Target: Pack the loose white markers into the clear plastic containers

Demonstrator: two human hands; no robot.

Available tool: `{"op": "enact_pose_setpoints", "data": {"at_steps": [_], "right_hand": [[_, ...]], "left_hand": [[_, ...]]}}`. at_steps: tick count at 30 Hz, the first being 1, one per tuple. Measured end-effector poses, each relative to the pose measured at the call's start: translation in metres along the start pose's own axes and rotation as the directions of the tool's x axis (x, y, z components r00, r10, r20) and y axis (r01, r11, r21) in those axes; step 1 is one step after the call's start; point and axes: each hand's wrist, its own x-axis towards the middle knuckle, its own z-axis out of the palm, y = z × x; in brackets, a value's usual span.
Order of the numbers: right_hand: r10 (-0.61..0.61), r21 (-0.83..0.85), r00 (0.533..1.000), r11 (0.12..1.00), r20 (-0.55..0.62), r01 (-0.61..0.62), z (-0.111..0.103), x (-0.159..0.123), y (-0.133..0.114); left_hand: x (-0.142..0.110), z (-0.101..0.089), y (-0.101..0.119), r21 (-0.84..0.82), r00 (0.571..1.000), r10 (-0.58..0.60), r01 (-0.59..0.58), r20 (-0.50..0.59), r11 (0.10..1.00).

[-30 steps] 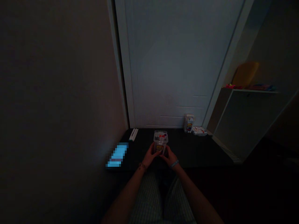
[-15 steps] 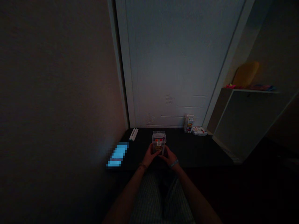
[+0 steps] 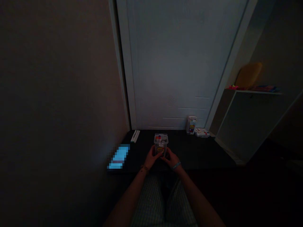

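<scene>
A clear plastic box (image 3: 161, 145) with a yellow label stands upright at the front middle of the dark table. Through its top show a few small red, orange and dark marker ends. My left hand (image 3: 151, 156) is closed around its left side, thumb across the front. On the opposite side my right hand (image 3: 170, 157) grips it the same way, the thumbs nearly meeting below the label. The fingers behind the box are hidden. It is too dim to tell whether the lid is fastened.
Two white markers (image 3: 135, 136) lie at the table's back left, with a pixelated bright screen (image 3: 119, 157) nearer me. A white labelled box (image 3: 191, 125) and a white packet (image 3: 202, 132) are at the back right. A white cabinet (image 3: 248, 116) stands at the right.
The coloured ends inside the box have shifted from the middle and right to the left. The box looks slightly tilted differently, its label more visible. Both hands keep their hold.
</scene>
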Motion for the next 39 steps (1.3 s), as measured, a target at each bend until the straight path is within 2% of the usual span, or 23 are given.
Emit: {"op": "enact_pose_setpoints", "data": {"at_steps": [4, 11, 13, 15, 16, 17, 18, 19, 24, 28, 32, 39], "right_hand": [[-0.023, -0.021, 1.000, 1.000, -0.005, 0.023, 0.000, -0.001, 0.001], [-0.013, -0.013, 1.000, 1.000, -0.022, 0.013, 0.004, 0.001, 0.006], [-0.005, -0.006, 1.000, 1.000, -0.022, 0.005, 0.005, 0.001, 0.006], [0.002, -0.005, 1.000, 1.000, -0.026, -0.002, 0.005, 0.001, 0.005], [0.003, -0.004, 1.000, 1.000, -0.026, -0.003, 0.004, 0.000, 0.004], [0.004, -0.003, 1.000, 1.000, -0.028, -0.004, 0.004, 0.000, 0.003], [0.005, -0.002, 1.000, 1.000, -0.026, -0.005, 0.003, -0.001, 0.002], [0.007, -0.002, 1.000, 1.000, -0.022, -0.007, 0.002, -0.001, 0.001], [0.023, -0.014, 1.000, 1.000, -0.016, -0.024, 0.000, -0.001, -0.002], [0.033, -0.022, 0.999, 0.999, -0.007, -0.033, -0.001, -0.001, -0.004], [0.020, -0.013, 1.000, 1.000, -0.007, -0.020, -0.003, -0.002, -0.006], [0.019, 0.008, 1.000, 1.000, -0.003, -0.019, 0.000, 0.000, -0.002]], "left_hand": [[-0.002, 0.001, 0.006, -0.023, 1.000, -0.017, 0.016, -0.014, 1.000], [-0.002, 0.000, 0.010, -0.156, 0.980, -0.093, 0.066, -0.174, 0.985], [0.001, -0.003, 0.009, -0.091, 0.967, -0.067, 0.046, -0.246, 0.995], [0.009, -0.012, 0.010, 0.179, 0.953, 0.050, 0.004, -0.300, 0.984], [0.014, -0.020, 0.011, 0.367, 0.945, 0.127, -0.008, -0.302, 0.930], [0.019, -0.029, 0.012, 0.560, 0.941, 0.197, -0.010, -0.275, 0.828], [0.025, -0.039, 0.014, 0.736, 0.939, 0.245, 0.014, -0.242, 0.677], [0.031, -0.050, 0.016, 0.794, 0.938, 0.253, 0.037, -0.237, 0.607], [0.049, -0.096, 0.021, 0.905, 0.962, 0.196, 0.097, -0.193, 0.413], [0.053, -0.106, 0.017, 0.983, 0.984, 0.076, 0.156, -0.163, 0.094], [0.059, -0.101, 0.014, 0.982, 0.982, 0.025, 0.189, -0.189, -0.012], [0.057, -0.099, 0.014, 0.978, 0.983, -0.004, 0.184, -0.186, -0.098]]}}
